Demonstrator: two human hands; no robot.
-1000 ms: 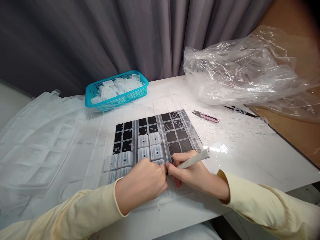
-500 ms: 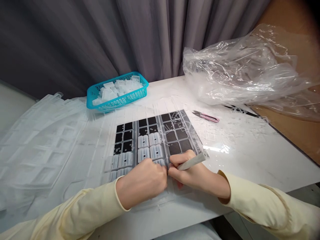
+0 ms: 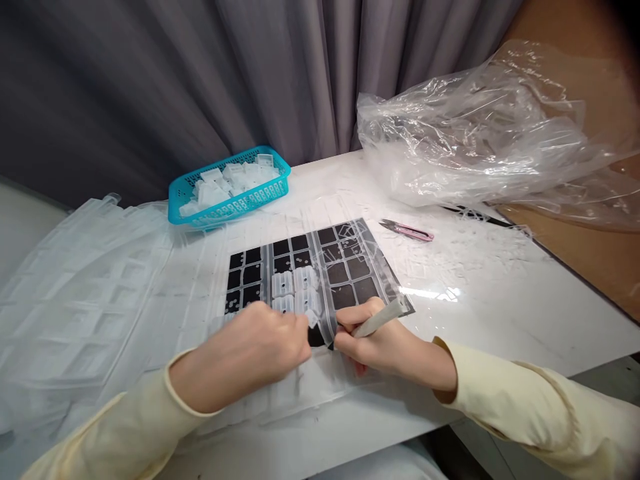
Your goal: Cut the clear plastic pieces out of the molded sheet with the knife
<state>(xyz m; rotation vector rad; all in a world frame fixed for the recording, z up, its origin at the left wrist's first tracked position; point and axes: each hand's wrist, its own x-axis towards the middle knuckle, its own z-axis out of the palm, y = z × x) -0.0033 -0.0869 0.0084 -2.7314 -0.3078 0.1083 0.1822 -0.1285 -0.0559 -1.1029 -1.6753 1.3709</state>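
Note:
A clear plastic sheet with molded pieces (image 3: 306,279) lies over a black board (image 3: 353,269) on the white table. My left hand (image 3: 250,353) is closed at the lower middle of the sheet, its fingertips pinching a small translucent piece (image 3: 312,319). My right hand (image 3: 375,340) sits just to the right, closed around a tool with a pale wrapped handle (image 3: 381,317). The tool's tip is mostly hidden by the fingers, near the sheet's strip. Open cells showing black surround the remaining molded pieces.
A teal basket (image 3: 229,187) of translucent pieces stands at the back left. Stacked clear sheets (image 3: 85,300) cover the left side. Pink snips (image 3: 407,231), plastic scraps (image 3: 450,250) and a crumpled clear bag (image 3: 470,147) lie to the right.
My left hand has moved left, away from my right hand, with a small piece at its fingertips. A black cell now shows between the hands. The camera view has shifted slightly.

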